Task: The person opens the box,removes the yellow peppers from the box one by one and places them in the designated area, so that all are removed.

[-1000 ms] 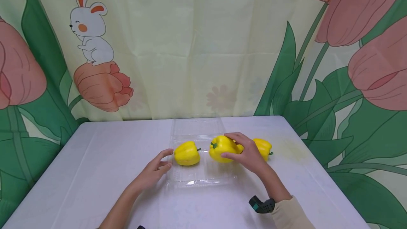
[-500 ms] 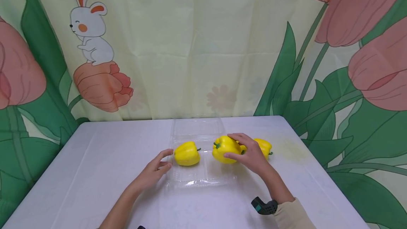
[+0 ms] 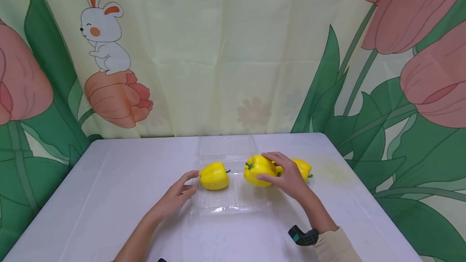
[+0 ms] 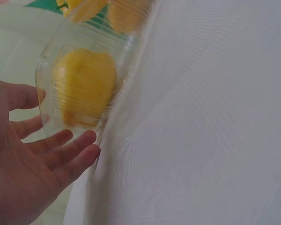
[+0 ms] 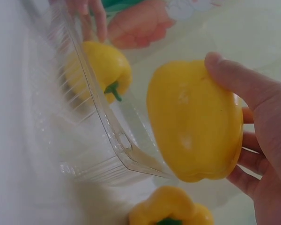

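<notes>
A yellow bell pepper (image 3: 259,170) is held by my right hand (image 3: 287,176), thumb on the near side and fingers behind, above the right part of a clear plastic container (image 3: 225,200). Another yellow pepper (image 3: 214,176) lies inside the container's left part, its stem facing right. My left hand (image 3: 175,195) has its fingertips at the container's left wall, fingers loosely spread; the left wrist view shows thumb and fingers around the clear edge (image 4: 44,70). In the right wrist view the held pepper (image 5: 194,121) is beside the container's corner, clear of the wall's rim (image 5: 100,112).
Right of the container a yellow pepper (image 3: 303,169) lies on the white table (image 3: 127,181), with part of one more yellow pepper (image 3: 279,170) behind my right hand. The container's lid (image 3: 227,146) lies folded back toward the patterned curtain (image 3: 218,51).
My right hand and the pepper it holds have shifted slightly to the right, and have almost stopped in the last half second. The left hand has stayed at the container's left side.
</notes>
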`<state>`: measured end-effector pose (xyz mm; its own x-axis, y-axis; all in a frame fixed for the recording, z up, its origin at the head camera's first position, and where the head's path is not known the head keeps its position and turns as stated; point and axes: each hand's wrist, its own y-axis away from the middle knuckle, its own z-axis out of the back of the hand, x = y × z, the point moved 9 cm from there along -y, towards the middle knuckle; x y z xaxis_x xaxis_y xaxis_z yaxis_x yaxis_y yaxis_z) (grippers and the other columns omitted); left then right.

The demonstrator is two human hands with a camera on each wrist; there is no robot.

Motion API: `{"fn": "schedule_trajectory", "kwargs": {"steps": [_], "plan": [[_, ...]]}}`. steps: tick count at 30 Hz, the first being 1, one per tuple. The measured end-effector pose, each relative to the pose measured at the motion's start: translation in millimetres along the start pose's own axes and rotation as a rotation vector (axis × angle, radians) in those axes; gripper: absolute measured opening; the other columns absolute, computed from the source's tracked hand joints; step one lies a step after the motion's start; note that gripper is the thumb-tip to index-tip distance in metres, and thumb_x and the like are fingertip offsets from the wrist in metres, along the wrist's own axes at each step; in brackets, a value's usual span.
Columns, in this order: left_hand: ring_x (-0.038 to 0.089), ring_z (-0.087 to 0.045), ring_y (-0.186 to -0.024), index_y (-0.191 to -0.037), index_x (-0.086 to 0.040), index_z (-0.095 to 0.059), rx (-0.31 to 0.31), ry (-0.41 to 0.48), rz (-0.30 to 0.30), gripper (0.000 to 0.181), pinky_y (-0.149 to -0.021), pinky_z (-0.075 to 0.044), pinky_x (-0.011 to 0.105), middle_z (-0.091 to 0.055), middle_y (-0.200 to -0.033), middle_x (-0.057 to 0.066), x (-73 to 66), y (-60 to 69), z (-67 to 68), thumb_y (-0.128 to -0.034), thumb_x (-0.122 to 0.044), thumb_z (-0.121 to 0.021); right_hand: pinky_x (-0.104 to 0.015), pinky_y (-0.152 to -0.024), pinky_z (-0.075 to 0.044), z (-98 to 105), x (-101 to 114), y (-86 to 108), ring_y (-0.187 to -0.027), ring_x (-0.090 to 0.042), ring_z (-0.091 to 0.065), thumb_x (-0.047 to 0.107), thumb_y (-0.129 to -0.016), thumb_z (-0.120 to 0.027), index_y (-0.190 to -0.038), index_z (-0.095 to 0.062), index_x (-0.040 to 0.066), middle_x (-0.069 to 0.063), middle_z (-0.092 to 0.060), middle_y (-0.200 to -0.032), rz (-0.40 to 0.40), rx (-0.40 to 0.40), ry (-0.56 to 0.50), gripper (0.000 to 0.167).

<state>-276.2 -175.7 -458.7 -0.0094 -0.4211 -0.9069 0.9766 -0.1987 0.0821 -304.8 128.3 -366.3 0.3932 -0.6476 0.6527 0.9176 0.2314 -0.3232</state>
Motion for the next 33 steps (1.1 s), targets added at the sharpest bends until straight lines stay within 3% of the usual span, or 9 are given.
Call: {"fn": "schedule_trajectory", "kwargs": {"steps": [13,24,33], "plan": [[0.031,-0.052,-0.128,-0.147,-0.023,-0.036,0.02,-0.011,-0.028,0.05,-0.104,-0.047,0.048,-0.038,-0.153,0.006,-3.6,-0.7,-1.9,-0.0994,-0.018,-0.052,-0.044,-0.092,-0.055,6,-2,3.4,-0.113,-0.023,-0.058,0.04,-0.077,-0.08,-0.131,-0.059,0.018,-0.003,-0.06,-0.13,0.014,-0.017,0.033,0.063],[0.027,-0.054,-0.126,-0.145,-0.026,-0.039,-0.006,-0.003,0.005,0.05,-0.102,-0.049,0.046,-0.041,-0.151,0.002,-1.2,-0.7,-1.0,-0.0987,-0.017,-0.053,-0.044,-0.093,-0.055,13,0,5.6,-0.115,-0.025,-0.058,0.036,-0.076,-0.082,-0.131,-0.059,0.016,-0.005,-0.06,-0.131,0.023,-0.033,0.024,0.063],[0.029,-0.053,-0.127,-0.146,-0.025,-0.038,0.01,-0.001,-0.008,0.05,-0.101,-0.05,0.046,-0.039,-0.153,0.005,-1.7,-1.5,-2.3,-0.0989,-0.017,-0.053,-0.045,-0.092,-0.055,18,-1,5.5,-0.115,-0.026,-0.058,0.035,-0.076,-0.082,-0.131,-0.06,0.016,-0.006,-0.06,-0.13,0.022,-0.041,0.029,0.062]]}}
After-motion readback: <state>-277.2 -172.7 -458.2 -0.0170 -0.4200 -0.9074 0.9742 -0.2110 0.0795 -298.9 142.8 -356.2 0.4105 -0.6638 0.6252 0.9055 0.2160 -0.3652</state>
